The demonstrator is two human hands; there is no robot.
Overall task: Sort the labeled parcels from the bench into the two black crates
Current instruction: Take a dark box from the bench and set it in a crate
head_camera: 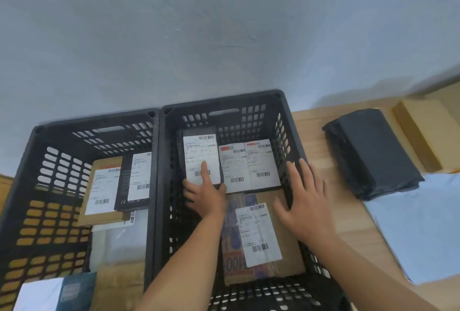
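Two black crates stand side by side on the wooden bench: the left crate and the right crate. Inside the right crate my left hand reaches to a black labeled parcel at the back left, its index finger pressing on the white label. My right hand rests with fingers spread over the right crate's right wall. Two white-labeled parcels lie at the crate's back, and a brown labeled parcel lies in front. The left crate holds a brown box, a black box and other packages.
On the bench to the right lie a dark grey bagged parcel, a tan cardboard box behind it and a pale blue flat bag in front. A grey wall rises behind the crates.
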